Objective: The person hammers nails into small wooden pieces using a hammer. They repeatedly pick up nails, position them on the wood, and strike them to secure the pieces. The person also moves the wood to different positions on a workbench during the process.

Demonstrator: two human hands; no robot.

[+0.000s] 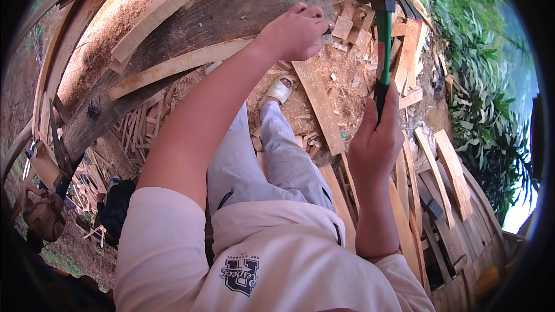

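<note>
My right hand (377,141) is closed round the dark grip of a claw hammer (384,43). The hammer stands raised, its green shaft upright and its dark steel head at the top. My left hand (298,33) is closed at the right end of a thick, dark, weathered plank (248,3). A small greyish edge shows beneath its fingers; what it belongs to is hidden. Below that forearm, a pale wooden strip (179,66) lies along the plank's near side.
My sandalled foot (280,90) stands among wood shavings and offcuts. A loose board (319,104) lies beside it. Cut blocks (409,52) are heaped behind the hammer, and long planks (454,176) lie at the right. Leafy plants (483,98) border the far right.
</note>
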